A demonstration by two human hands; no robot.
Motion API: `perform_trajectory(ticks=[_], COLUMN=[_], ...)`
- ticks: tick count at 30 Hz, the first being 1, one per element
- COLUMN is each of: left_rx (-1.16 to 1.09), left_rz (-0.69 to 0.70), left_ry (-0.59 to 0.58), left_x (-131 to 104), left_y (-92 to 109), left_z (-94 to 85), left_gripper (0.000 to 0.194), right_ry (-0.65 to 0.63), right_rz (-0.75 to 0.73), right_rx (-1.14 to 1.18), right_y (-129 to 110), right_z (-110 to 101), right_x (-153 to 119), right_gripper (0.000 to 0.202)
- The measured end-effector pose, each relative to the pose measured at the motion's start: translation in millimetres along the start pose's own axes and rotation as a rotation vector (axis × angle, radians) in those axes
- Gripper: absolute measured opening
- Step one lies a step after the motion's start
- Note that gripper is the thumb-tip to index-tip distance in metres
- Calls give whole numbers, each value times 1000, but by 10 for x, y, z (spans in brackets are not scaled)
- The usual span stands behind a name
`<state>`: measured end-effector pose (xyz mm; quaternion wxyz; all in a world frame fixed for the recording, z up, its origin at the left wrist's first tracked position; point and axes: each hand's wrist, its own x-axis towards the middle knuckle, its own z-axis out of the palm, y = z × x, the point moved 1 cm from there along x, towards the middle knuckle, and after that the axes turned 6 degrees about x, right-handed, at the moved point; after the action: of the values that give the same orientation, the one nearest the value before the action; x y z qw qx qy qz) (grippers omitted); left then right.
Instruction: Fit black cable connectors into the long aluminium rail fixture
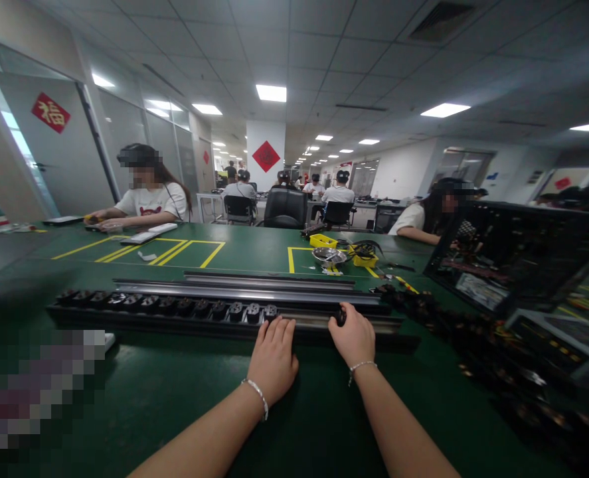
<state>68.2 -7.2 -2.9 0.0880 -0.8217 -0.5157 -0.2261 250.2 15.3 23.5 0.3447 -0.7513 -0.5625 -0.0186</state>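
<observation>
A long black power strip housing (pixel 174 320) lies across the green table before me, with a row of black socket modules (pixel 202 308) filling its left and middle part. My left hand (pixel 274 355) rests at the near edge, fingers stretched out and their tips touching the last module in the row (pixel 271 311). Farther right, my right hand (pixel 354 332) pinches a single dark socket module (pixel 341 317) over the bare stretch of channel (pixel 310 320). Its fingers partly cover that module, so I cannot tell whether it sits in the channel.
Behind the housing lie more metal rails (pixel 254 292). Loose dark parts (pixel 423 309) are heaped at the right, beside a power supply box (pixel 563 338) and an open computer case (pixel 503 255). A steel bowl (pixel 329 257) and yellow bins (pixel 323 241) stand beyond. People sit across the table.
</observation>
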Motion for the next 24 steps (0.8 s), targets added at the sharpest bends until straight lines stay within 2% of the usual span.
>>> perform_trajectory(ticks=[4, 12, 19, 24], left_rx=[8, 1, 7, 13], left_rz=[2, -5, -4, -8], left_ry=[6, 5, 0, 2], left_x=[-1, 1, 6, 4], left_y=[-1, 9, 6, 2], left_z=[4, -9, -1, 9], left_gripper=[58, 58, 59, 59], right_ry=[28, -4, 58, 54], right_rz=[-17, -23, -20, -13], right_rx=[-27, -22, -52, -63], right_y=[5, -2, 26, 35], right_z=[29, 12, 21, 36], right_x=[-19, -28, -33, -33], right_gripper=[40, 32, 29, 29])
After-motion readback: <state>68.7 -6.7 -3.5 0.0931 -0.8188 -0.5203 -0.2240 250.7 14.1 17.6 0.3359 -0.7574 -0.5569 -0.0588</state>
